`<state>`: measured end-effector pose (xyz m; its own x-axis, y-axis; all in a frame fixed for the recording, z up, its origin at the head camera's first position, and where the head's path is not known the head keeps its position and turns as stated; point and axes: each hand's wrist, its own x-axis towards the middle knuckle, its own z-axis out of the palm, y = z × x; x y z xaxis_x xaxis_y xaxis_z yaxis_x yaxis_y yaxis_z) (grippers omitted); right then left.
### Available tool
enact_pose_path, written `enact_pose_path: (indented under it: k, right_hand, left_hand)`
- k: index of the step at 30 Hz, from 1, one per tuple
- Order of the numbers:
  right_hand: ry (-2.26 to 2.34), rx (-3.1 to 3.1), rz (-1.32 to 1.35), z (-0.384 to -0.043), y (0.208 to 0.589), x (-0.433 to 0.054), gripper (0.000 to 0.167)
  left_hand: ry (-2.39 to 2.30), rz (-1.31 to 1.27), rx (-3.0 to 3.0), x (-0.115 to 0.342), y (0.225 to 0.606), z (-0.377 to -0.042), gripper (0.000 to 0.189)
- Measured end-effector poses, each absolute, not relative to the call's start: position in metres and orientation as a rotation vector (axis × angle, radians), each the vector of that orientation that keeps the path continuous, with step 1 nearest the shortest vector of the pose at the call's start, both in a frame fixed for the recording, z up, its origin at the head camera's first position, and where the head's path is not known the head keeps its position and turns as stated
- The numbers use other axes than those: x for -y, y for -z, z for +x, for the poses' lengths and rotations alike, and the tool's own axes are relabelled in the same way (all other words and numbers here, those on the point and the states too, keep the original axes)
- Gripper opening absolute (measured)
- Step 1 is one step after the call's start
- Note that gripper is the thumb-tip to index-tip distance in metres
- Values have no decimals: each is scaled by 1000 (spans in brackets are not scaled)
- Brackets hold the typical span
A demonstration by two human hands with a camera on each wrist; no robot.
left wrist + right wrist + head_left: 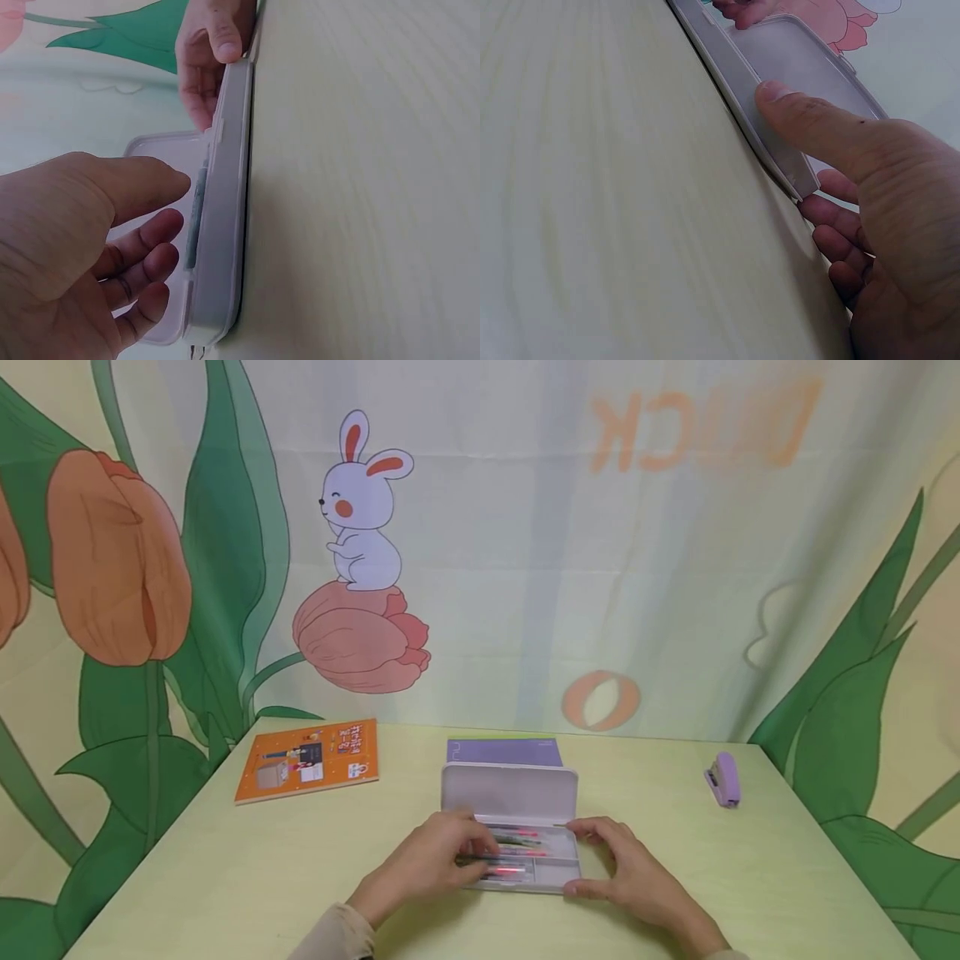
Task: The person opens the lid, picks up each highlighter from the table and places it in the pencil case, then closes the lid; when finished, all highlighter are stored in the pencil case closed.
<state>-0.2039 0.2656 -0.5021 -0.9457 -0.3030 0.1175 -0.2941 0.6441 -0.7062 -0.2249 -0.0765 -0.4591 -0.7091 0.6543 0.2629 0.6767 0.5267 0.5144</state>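
A grey pencil case [557, 872] lies with its lid raised [510, 792] near the front of the table. Several pens [517, 841] with pink and green parts fill its left and middle compartments. Over the left part of the case hovers my left hand [442, 852], fingers loosely bent, thumb and fingertips apart. The left wrist view puts a dark green pen [196, 217] just past those fingertips. My right hand [633, 872] grips the right end of the case, its thumb [795, 109] on the front rim and its fingers around the end.
Behind the lid lies a purple book [502, 751] with a green edge showing. An orange book [311, 760] rests at the back left of the table. To the far right stands a purple stapler [723, 779]. A printed curtain [510, 568] hangs along the back edge.
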Motion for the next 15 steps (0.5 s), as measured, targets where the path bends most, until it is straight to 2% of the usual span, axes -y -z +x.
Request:
enact_pose_path:
  k: [5, 15]
  right_hand:
    - [1222, -2841, -512, -204, 502, -264, 82]
    - [1219, -2837, -511, -204, 503, -264, 83]
  left_hand:
    - [1017, -1046, 2703, 90, 451, -227, 16]
    - [1084, -690, 2677, 125, 455, -230, 43]
